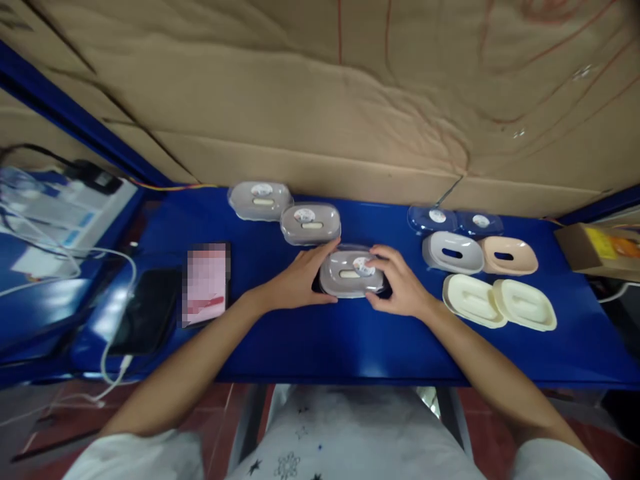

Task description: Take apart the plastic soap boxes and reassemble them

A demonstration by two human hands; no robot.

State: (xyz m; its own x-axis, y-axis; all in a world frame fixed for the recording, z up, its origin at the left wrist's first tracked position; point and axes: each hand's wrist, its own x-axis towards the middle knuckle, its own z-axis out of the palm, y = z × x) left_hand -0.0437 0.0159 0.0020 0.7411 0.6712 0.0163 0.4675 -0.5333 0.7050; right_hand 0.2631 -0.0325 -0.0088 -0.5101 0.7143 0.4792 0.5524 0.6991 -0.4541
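Observation:
At the middle of the blue table, a grey soap box (345, 283) with a clear lid and a round sticker sits between my hands. My left hand (303, 279) grips its left end, thumb at the near side and fingers at the far side. Around the right end curls my right hand (403, 283), with fingertips on the lid by the sticker. Just behind stands a second lidded grey soap box (310, 233), and a third grey soap box (255, 208) is farther left. A cream slotted insert shows through each lid.
To the right lie a grey soap tray (445, 252), a peach soap tray (517, 257), two cream trays (530, 308) and clear lids (425, 220). A phone (206, 283), a dark device (145, 313) and white cables are on the left. Cardboard (300, 100) walls the back; a carton (595, 250) stands far right.

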